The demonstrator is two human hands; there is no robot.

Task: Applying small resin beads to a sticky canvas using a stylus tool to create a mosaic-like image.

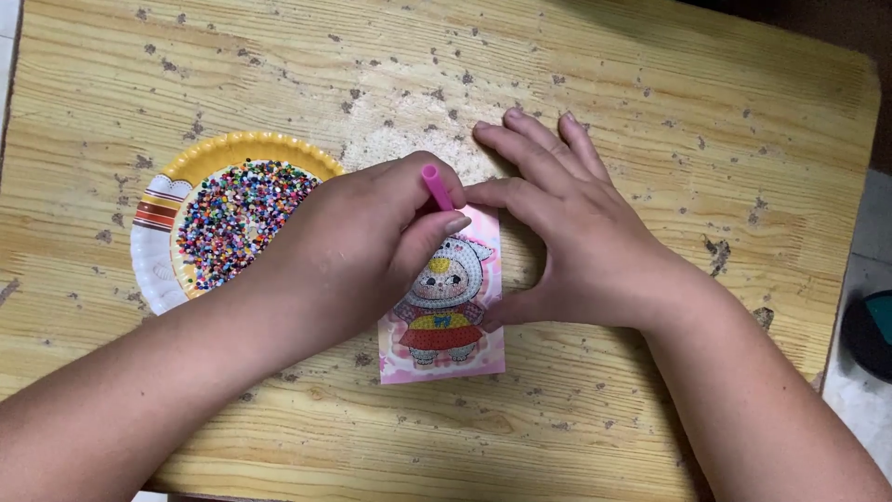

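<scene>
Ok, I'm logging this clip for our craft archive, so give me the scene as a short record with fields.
Surface: worn wooden table
Left hand: grips a pink pen tool, tip down over the card
Right hand: fingers spread, pressing the card's right edge
Card: pink picture card showing a cartoon figure, flat on the table
Plate: paper plate with multicoloured beads, left of the card

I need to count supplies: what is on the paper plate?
The paper plate holds a heap of tiny multicoloured beads. The left hand covers its right part, so anything there is hidden.

pen (433, 186) mostly hidden in left fist, card (446, 316) top under hands, plate (158, 270) rim partly covered, dark obj (873, 333) cut off at rt edge
</scene>
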